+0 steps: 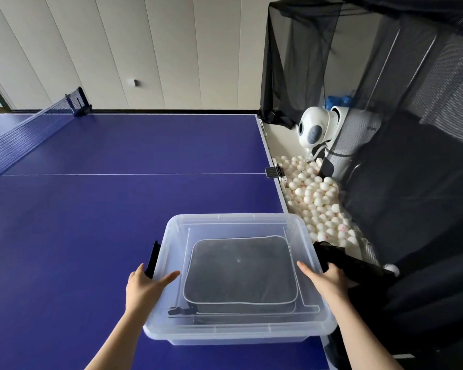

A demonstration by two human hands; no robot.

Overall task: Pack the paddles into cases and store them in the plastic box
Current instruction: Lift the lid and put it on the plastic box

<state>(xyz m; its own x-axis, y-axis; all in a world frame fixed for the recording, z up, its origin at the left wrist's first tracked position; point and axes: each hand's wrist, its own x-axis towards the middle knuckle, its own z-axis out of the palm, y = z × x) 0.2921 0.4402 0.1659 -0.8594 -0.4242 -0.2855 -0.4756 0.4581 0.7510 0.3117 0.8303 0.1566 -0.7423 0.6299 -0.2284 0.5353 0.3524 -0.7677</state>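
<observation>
A grey case [239,272] is seen through the lidded box [238,329]. It is gripped at 9 and 3 o'clock by the left hand [145,287] and right hand [329,280], whose fingers are partly hidden.

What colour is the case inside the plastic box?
Dark grey with light piping, seen through the lid; the case shows best in the head view.

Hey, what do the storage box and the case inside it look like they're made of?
The storage box looks like translucent, slightly frosted plastic: the case shows through its lid, which has moulded ridges. The case looks like dark woven fabric with pale piping along its edge, though the lid blurs it, so the material is uncertain.
</observation>
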